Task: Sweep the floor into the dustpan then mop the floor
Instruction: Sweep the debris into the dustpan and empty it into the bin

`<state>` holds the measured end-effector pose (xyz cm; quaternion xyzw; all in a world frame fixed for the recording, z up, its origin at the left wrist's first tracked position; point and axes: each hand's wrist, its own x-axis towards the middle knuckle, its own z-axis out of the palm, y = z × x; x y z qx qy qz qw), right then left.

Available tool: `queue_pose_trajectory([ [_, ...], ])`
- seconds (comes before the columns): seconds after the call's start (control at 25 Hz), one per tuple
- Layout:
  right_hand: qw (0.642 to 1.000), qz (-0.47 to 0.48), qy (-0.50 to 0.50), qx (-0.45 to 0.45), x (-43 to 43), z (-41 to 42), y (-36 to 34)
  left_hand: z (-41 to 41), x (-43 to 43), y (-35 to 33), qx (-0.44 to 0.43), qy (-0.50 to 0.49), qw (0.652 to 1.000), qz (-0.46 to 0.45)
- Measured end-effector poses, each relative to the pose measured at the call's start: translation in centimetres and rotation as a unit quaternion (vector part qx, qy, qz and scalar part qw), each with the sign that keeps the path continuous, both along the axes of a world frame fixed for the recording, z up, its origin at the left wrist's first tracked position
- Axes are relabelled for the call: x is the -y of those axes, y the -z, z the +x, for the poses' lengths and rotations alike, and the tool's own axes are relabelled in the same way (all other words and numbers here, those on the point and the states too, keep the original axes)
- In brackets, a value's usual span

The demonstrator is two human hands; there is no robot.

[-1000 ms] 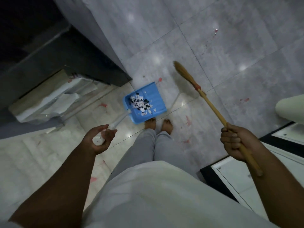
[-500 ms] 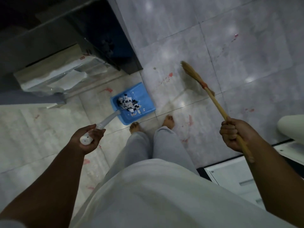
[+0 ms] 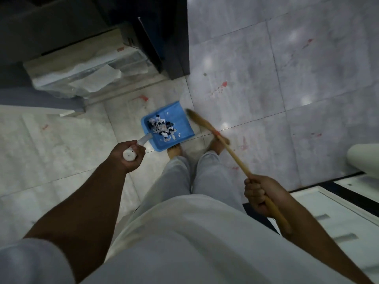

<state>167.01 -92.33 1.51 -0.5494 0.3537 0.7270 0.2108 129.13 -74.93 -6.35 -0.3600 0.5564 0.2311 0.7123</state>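
A blue dustpan (image 3: pixel 180 121) sits low in front of my bare feet, holding a heap of black and white scraps (image 3: pixel 161 127). My left hand (image 3: pixel 128 155) grips the top of its white handle. My right hand (image 3: pixel 259 193) is closed around the wooden stick of a broom (image 3: pixel 235 156). The broom's straw head (image 3: pixel 196 117) lies right at the dustpan's right edge, blurred. The grey tiled floor (image 3: pixel 256 99) carries red stains.
A dark cabinet corner (image 3: pixel 174 48) stands just behind the dustpan. A plastic-wrapped box (image 3: pixel 82 78) lies at the left under a dark ledge. White panels (image 3: pixel 338 212) and a white rounded object (image 3: pixel 363 158) are at the right.
The broom head has swung left from the open floor to the dustpan's right edge. The view has shifted so the cabinet and box sit further right. My left hand stays on the handle.
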Motion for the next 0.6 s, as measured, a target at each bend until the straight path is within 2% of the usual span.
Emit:
queue_pose_trajectory([
  [0.12,1.0,0.005,-0.006,0.003,1.6,0.1,-2.0,-1.5,0.1,0.1,0.009,-0.008,1.0,0.011],
  [0.32,0.997,0.041,0.001,0.069,1.1,2.2,-3.0,-2.9,1.2,0.1,-0.005,0.006,1.0,0.002],
  [0.6,0.986,0.108,0.016,0.129,-7.8,4.3,-1.1,-4.5,2.1,-0.8,0.013,-0.051,0.999,0.008],
])
